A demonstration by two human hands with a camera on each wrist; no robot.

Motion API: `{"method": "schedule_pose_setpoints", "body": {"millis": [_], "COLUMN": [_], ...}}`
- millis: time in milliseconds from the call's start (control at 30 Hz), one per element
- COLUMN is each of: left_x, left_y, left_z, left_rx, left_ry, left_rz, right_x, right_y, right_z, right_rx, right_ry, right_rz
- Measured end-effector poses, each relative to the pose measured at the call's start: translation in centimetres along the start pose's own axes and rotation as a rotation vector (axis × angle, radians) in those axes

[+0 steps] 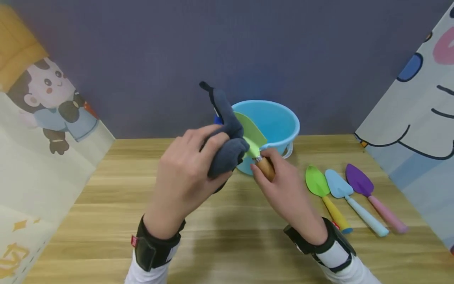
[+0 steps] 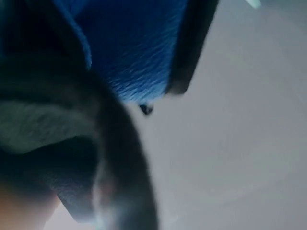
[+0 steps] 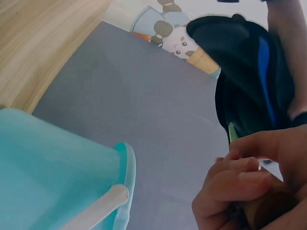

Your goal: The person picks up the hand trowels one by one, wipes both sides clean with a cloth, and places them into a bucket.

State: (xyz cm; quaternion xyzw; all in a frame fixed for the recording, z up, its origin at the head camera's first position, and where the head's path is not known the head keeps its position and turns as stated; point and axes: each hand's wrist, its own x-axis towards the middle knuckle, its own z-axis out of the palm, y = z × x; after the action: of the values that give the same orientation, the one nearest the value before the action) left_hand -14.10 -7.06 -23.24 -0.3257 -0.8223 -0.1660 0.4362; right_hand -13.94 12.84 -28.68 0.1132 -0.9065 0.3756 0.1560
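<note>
My left hand [image 1: 191, 173] grips a dark grey cloth [image 1: 227, 154] with black edging, bunched against a trowel blade. The cloth's blue side [image 2: 139, 48] shows in the left wrist view. My right hand [image 1: 287, 185] holds the trowel by its wooden handle [image 1: 266, 169], thumb and fingers around it. The light green blade [image 1: 251, 132] points up and left, partly hidden by the cloth. In the right wrist view the cloth [image 3: 249, 81] hangs beyond the right hand [image 3: 249, 187], with only a sliver of blade showing. Behind both hands stands a light blue bucket [image 1: 273, 118].
Three trowels lie side by side on the wooden table [image 1: 106, 236] at the right: a green one with a yellow handle [image 1: 335, 215], a light blue one [image 1: 367, 217] and a purple one with a pink handle [image 1: 386, 215]. A dark grey panel [image 1: 159, 71] rises behind the table.
</note>
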Motion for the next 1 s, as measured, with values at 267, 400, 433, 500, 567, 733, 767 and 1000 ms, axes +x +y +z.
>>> {"method": "schedule_pose_setpoints", "body": {"millis": [267,400,433,500,567,733,767,1000], "left_x": [-0.5,-0.4,-0.3,-0.2,-0.1,0.1,0.2,0.0], "left_y": [1.3,1.6,1.6,1.5,1.5,1.3,1.3,1.0], "left_z": [2.9,3.6,3.6,3.6,3.5,3.4,3.4,3.8], "left_rx": [-0.058,0.011,0.034,0.059,0.054,0.022,0.022,0.022], "left_ry": [-0.018,-0.001,0.001,-0.011,-0.039,-0.157,-0.180,-0.252], "left_rz": [0.063,0.119,0.125,0.132,0.122,0.104,0.103,0.106], "right_x": [-0.4,-0.4,-0.5,-0.5,-0.5,-0.5,-0.4,-0.2], "right_y": [0.0,0.1,0.1,0.1,0.0,0.0,0.0,-0.1], "right_z": [0.3,0.1,0.1,0.0,0.0,-0.3,-0.4,-0.9], "right_rx": [0.016,0.008,0.013,0.027,0.039,0.053,0.056,0.033], "right_ry": [-0.026,-0.029,-0.038,-0.055,-0.072,-0.074,-0.072,-0.078], "right_rz": [0.053,0.022,0.020,0.015,0.019,0.020,0.016,0.030]}}
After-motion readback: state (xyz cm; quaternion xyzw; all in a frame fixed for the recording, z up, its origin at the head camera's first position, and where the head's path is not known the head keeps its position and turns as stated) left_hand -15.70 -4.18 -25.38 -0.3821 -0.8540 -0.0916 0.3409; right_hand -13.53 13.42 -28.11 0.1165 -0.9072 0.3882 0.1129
